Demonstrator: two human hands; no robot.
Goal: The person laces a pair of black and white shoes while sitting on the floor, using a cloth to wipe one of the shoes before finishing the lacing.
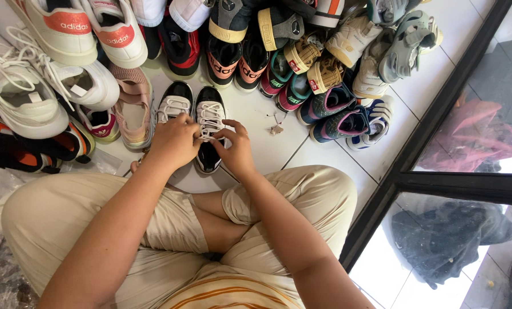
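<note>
while both hands pinched white laces (210, 123) on right shoe (209, 129): left hand (176, 140), right hand (236, 149); lacing unfinished, left shoe (174, 103) laced.

Home floor: white tiles (256, 123), heaped shoes (302, 51), glass door (473, 143).

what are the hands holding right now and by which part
Both hands pinch the white laces of the right-hand black shoe of a pair. The left hand and right hand grip them near the middle of the lacing, not the shoe body.
</note>
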